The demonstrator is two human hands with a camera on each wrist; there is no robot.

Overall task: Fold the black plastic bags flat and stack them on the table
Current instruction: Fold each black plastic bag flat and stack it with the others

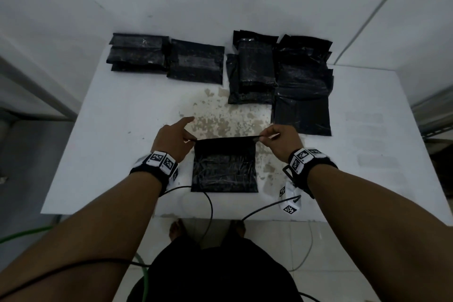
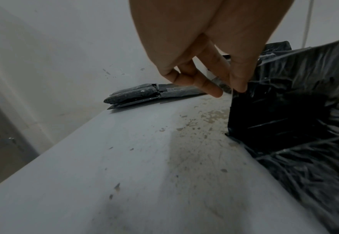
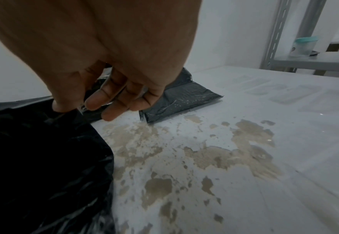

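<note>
Near desk edge, left hand [image 1: 174, 141] and right hand [image 1: 282, 138] each pinch a far corner of the black bag [image 1: 224, 167], grip closed on the plastic, other fingers loose, lifting that edge, likely to fold it toward the person. Bare, stained desk [image 1: 117, 130] lies just beyond; folded stacks [image 1: 196, 61] sit at the far edge, well apart.

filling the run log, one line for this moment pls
step: folding bag | left hand: pinches far-left corner | right hand: pinches far-right corner | far edge lifted | folded stacks behind
</note>
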